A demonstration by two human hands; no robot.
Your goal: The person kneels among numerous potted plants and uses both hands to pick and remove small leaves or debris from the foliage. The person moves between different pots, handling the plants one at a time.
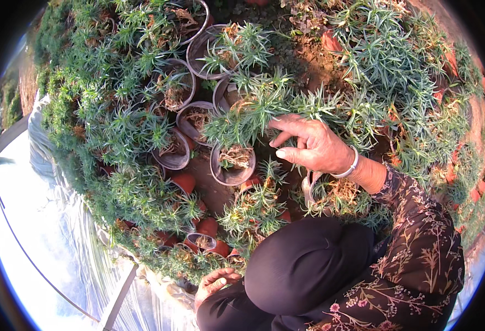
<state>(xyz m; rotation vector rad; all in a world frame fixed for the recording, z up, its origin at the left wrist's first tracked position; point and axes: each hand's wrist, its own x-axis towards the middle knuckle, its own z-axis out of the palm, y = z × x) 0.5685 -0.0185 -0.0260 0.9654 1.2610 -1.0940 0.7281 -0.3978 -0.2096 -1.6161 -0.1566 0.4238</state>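
Observation:
My right hand (315,145), a pale bangle (349,167) at its wrist, reaches over the potted plants. Its thumb and fingers are apart, and I see nothing held between them. The fingertips are beside a narrow-leaved grey-green plant (263,109); whether they touch its leaves is unclear. Below that plant stands a plastic pot (233,180) with dry, withered stems (236,157) and a bit of green inside. My left hand (217,284) is low in the view by my dark-clothed knee (296,265), fingers loosely bent, nothing visible in it.
Several plastic pots (176,161) with dried growth crowd the middle. Dense potted plants (114,124) spread left, and more (395,70) right. Reddish-brown pots (207,227) show lower down. Plastic sheeting (60,231) and a post (120,296) border the left side. Bare soil (313,62) shows near the top.

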